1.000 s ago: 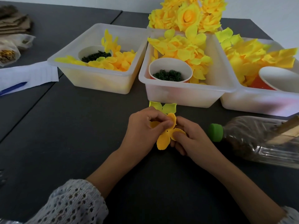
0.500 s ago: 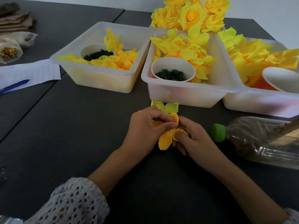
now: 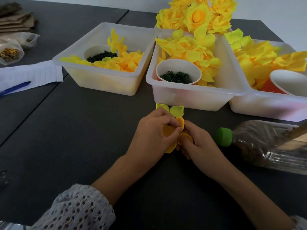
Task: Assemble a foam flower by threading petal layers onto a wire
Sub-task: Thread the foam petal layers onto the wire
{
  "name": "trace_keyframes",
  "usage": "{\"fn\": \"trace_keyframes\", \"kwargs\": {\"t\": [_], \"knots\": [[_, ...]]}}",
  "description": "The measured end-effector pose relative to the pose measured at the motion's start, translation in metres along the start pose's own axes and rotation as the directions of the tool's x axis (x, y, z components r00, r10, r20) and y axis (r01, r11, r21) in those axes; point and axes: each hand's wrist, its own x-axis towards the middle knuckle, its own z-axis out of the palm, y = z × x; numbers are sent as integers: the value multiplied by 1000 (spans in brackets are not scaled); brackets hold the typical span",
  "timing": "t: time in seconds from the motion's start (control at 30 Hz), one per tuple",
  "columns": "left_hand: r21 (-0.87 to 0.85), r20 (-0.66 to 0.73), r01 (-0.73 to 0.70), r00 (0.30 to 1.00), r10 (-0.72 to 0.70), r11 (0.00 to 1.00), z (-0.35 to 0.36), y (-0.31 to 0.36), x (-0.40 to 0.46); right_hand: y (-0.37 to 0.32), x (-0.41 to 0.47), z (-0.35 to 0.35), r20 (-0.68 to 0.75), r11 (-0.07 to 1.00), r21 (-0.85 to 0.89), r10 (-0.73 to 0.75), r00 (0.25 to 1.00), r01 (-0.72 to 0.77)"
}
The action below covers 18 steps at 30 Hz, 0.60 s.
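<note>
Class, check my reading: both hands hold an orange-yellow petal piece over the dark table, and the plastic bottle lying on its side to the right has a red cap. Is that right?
Not quite. The bottle on its side has a green cap, not red, as the head view shows. The rest holds: the left hand and right hand both grip the orange-yellow petal piece over the dark table.

dark grey table (image 3: 69, 133), white wall (image 3: 274, 12)

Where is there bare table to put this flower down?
Bare table lies left of the left hand, below the left bin. It is crowded ahead, where bins line up, and right, by the bottle.
</note>
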Motion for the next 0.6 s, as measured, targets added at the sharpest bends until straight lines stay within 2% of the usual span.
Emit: {"fn": "trace_keyframes", "kwargs": {"t": [0.13, 0.3, 0.4, 0.6], "knots": [[105, 9, -66, 998, 66, 992, 3, 4, 0, -1, -1, 2, -17, 1000, 25, -10, 1000, 11], [59, 38, -79, 996, 77, 995, 2, 5, 1, -5, -2, -1, 10, 981, 192, -3, 1000, 1], [40, 62, -109, 992, 106, 993, 2, 4, -1, -7, -2, -2, 2, 985, 175, -1, 1000, 1], [30, -2, -99, 995, 99, 995, 5, 1, 0, -7, -1, -1, 6, 979, 198, 47, 999, -47]]}}
